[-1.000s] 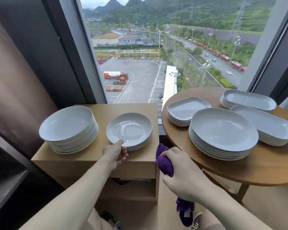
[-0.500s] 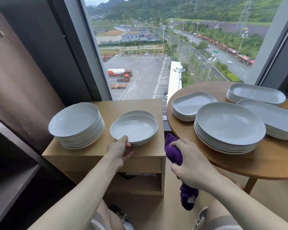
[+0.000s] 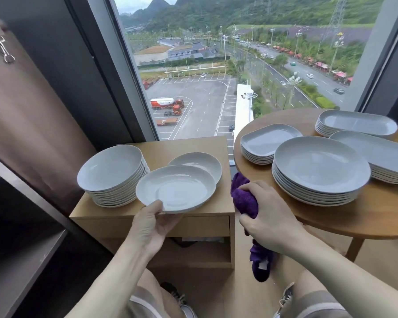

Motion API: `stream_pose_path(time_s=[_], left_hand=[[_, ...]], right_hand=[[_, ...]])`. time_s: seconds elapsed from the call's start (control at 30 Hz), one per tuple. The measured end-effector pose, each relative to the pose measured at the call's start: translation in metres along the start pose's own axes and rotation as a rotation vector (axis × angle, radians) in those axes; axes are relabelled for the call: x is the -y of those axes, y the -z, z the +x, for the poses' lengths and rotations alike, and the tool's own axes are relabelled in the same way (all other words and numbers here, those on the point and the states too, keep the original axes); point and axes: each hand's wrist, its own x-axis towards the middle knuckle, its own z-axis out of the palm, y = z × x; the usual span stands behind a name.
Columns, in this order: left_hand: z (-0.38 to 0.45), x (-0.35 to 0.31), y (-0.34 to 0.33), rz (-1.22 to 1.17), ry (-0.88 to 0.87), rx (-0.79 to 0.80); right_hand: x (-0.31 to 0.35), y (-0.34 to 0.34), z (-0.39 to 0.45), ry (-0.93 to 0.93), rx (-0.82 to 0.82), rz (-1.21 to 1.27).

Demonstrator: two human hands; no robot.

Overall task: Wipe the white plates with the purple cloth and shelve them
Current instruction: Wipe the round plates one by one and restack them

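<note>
My left hand [image 3: 152, 226] has lifted the round white ceramic plate [image 3: 176, 189] off its small stack [image 3: 200, 164], pinching its rim. My right hand [image 3: 269, 216] stays clenched on the fuzzy purple cloth [image 3: 244, 198], so wiping comes next.

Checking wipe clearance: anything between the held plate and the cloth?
Head view: nothing between the held plate and the cloth, only the cabinet top's bare right edge.

My left grip [image 3: 154, 223] reaches forward, thumb on top and fingers curled beneath, pinching closed. My right grip [image 3: 270, 222] is a closed fist, knuckles up, forearm stretched in from the near right.
</note>
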Motion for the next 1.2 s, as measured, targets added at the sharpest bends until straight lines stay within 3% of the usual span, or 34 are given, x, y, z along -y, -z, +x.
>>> stream_pose_path(time_s=[0.1, 0.33, 0.6, 0.83, 0.93, 1.0, 1.1, 1.2], left_hand=[[-0.018, -0.006, 0.009, -0.034, 0.049, 0.111], [-0.040, 0.018, 0.004, 0.137, 0.155, 0.294], [-0.057, 0.054, -0.011, 0.374, 0.152, 0.539], [-0.061, 0.046, -0.014, 0.420, 0.148, 0.732], [-0.063, 0.045, -0.017, 0.405, 0.172, 0.729], [-0.064, 0.043, -0.019, 0.303, 0.220, 0.642], [-0.062, 0.040, -0.020, 0.186, 0.271, 0.456], [-0.055, 0.037, -0.018, 0.084, 0.300, 0.387]], right_hand=[[0.012, 0.003, -0.002, -0.007, -0.018, 0.115], [0.040, 0.003, -0.012, 0.031, -0.049, 0.224], [0.013, -0.032, -0.019, 0.004, 0.035, 0.062], [0.024, -0.036, -0.020, 0.065, -0.036, 0.174], [0.035, -0.039, -0.023, 0.160, -0.054, 0.245], [0.043, -0.039, -0.028, 0.210, -0.021, 0.282], [0.054, -0.040, -0.040, 0.290, 0.113, 0.289], [0.060, -0.041, -0.046, 0.302, 0.254, 0.280]])
